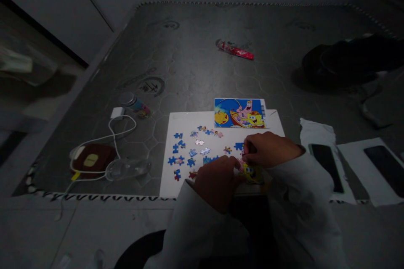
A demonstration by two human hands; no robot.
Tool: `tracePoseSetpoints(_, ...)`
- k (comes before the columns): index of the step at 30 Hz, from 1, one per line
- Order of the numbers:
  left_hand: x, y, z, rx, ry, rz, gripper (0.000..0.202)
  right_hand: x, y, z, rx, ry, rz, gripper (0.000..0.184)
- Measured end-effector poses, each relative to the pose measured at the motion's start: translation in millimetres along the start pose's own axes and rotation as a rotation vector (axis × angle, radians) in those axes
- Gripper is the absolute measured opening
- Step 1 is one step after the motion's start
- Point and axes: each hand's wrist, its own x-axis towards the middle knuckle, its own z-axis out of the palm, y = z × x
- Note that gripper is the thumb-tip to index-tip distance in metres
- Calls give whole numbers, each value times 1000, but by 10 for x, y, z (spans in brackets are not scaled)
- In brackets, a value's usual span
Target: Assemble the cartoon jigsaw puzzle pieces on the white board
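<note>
My right hand (270,149) is closed in a pinch over the upper edge of a partly joined jigsaw puzzle (252,173), its fingertips on a puzzle piece (242,147). The joined part shows a yellow cartoon face. My left hand (217,180) is curled at the left side of that part; whatever lies under its fingers is hidden. Several loose puzzle pieces (199,142), mostly blue, lie spread to the left on a white board (166,176). At the board's upper edge lies a picture card (240,113) with two cartoon figures in a boat.
Left of the board are a clear bottle (129,169), a brown case (98,159), a white charger (117,112) with cable and a printed tube (136,105). Phones (326,167) on white paper lie right. A red packet (236,50) and a black bag-like object (344,63) are farther back.
</note>
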Motion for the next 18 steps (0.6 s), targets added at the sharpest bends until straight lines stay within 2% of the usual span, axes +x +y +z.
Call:
tracePoseSetpoints(8,20,-71,71,8,62,60,17,-29,-20,-8,-16,-19,-17,16)
tracePoseSetpoints(13,12,-47,52,37,35,46,19,-22,-31,-5,-26,-13,-4,14)
tracePoseSetpoints(18,13,-44,69,65,67,58,20,-27,-41,-9,-39,-17,-9,15)
